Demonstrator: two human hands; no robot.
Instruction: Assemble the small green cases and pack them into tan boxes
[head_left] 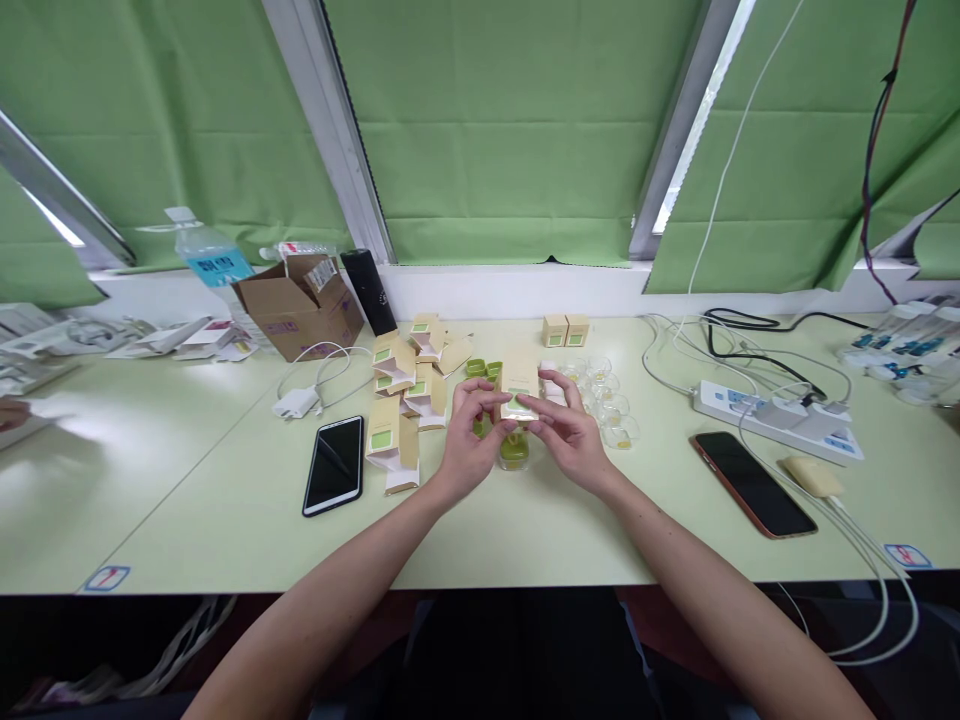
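Between my two hands is a small beige carton with a green window in its front. My left hand grips its left side with bent fingers, and my right hand holds the right side. A green-filled clear container stands on the table just below the carton. Behind my left fingers are several green pieces. Open beige cartons lie in a group left of my hands. Clear plastic cups with yellowish spots cluster to the right, partly behind my right hand.
Two closed cartons stand at the back. Phones lie left and right; a power strip with cables is at right. A cardboard box, bottle and charger are at left. Another person's hand shows far left.
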